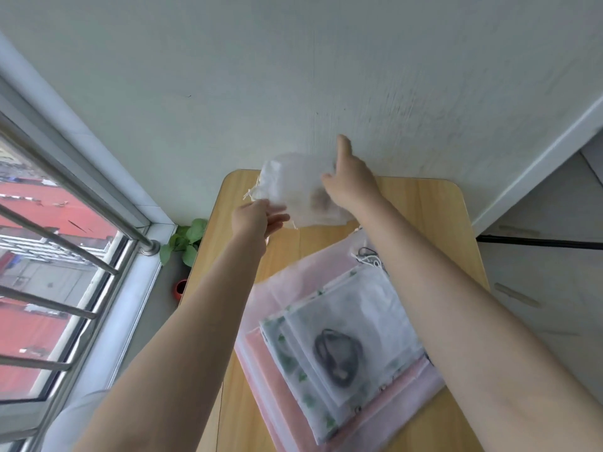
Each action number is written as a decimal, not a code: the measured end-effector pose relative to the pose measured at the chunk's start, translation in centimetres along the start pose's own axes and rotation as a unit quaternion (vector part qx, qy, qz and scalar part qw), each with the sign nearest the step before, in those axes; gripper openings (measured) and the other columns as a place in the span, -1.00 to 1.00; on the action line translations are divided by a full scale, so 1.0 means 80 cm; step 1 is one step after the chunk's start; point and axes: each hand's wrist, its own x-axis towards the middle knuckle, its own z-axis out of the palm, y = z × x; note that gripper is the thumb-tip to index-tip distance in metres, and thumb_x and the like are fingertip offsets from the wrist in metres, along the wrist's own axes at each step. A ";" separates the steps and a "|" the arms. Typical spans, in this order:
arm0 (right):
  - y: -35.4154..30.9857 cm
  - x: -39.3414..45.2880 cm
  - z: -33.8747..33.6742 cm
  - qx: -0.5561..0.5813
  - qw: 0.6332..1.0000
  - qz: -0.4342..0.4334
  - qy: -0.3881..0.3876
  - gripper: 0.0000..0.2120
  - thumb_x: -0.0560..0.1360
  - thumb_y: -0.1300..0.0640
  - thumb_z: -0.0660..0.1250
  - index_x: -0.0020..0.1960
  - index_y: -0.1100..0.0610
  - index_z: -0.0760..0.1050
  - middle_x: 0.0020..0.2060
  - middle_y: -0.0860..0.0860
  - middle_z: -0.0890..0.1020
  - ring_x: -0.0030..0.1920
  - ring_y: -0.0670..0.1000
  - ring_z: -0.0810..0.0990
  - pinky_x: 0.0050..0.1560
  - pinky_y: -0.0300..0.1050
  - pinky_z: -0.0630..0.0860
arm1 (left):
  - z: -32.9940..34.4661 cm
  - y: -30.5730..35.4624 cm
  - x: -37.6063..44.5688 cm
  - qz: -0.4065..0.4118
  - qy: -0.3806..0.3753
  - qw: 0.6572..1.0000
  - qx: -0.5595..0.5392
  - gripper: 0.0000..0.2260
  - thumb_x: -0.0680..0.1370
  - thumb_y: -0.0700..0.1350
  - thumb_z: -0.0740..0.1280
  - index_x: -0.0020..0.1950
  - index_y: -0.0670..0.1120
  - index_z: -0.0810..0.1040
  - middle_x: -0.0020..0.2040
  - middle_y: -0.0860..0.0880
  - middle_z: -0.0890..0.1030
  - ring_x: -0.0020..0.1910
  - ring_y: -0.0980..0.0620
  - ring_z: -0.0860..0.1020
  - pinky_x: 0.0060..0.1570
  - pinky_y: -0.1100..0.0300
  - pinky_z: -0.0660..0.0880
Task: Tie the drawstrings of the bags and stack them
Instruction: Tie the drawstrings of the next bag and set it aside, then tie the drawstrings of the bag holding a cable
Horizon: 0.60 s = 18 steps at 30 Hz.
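A small translucent white drawstring bag is held at the far end of the wooden table, against the wall. My right hand grips its right side, thumb pointing up. My left hand touches its lower left corner with fingers loosely apart; whether it grips is unclear. Pale drawstring ends hang at the bag's left edge. Nearer to me lies a stack of flat bags: a white bag with a dark print on top, a green-leaf patterned bag below it, and a large pink bag underneath.
A white wall rises right behind the table. To the left are a window with metal bars, a green plant and a small red pot on the sill. Tangled cords lie at the stack's far edge.
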 end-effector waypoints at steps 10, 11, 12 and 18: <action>0.016 -0.005 0.105 -0.062 0.968 -0.045 -0.237 -0.51 0.58 0.13 0.18 0.50 0.08 0.23 0.39 0.13 0.39 0.40 0.18 0.35 0.26 0.06 0.44 | 0.004 -0.032 0.043 0.389 -0.009 0.655 0.647 -0.52 0.47 -0.25 0.22 0.36 0.06 0.49 0.44 -0.02 0.34 0.41 -0.08 0.28 0.29 0.02 0.22; 0.016 -0.008 0.102 -0.044 0.968 -0.040 -0.245 -0.50 0.60 0.12 0.17 0.52 0.08 0.20 0.43 0.11 0.35 0.40 0.17 0.35 0.27 0.03 0.42 | 0.000 -0.036 0.044 0.336 -0.042 0.653 0.678 -0.52 0.51 -0.20 0.21 0.42 0.07 0.43 0.50 -0.02 0.29 0.46 -0.06 0.22 0.35 -0.02 0.19; 0.015 -0.010 0.097 -0.025 0.969 -0.032 -0.244 -0.50 0.60 0.12 0.17 0.53 0.07 0.19 0.46 0.09 0.32 0.40 0.15 0.36 0.27 0.00 0.41 | -0.001 -0.037 0.045 0.292 -0.064 0.653 0.696 -0.51 0.53 -0.17 0.21 0.48 0.06 0.35 0.53 -0.03 0.23 0.51 -0.06 0.17 0.39 -0.06 0.16; 0.031 -0.051 0.057 -0.013 0.992 0.006 -0.126 -0.75 0.56 0.16 0.20 0.22 0.12 0.50 0.22 0.08 0.47 0.17 0.12 0.50 0.18 0.04 0.48 | -0.001 -0.041 0.000 0.362 0.016 0.702 0.614 -0.48 0.49 -0.09 0.29 0.47 -0.02 0.33 0.50 -0.18 0.23 0.50 -0.19 0.16 0.43 -0.11 0.15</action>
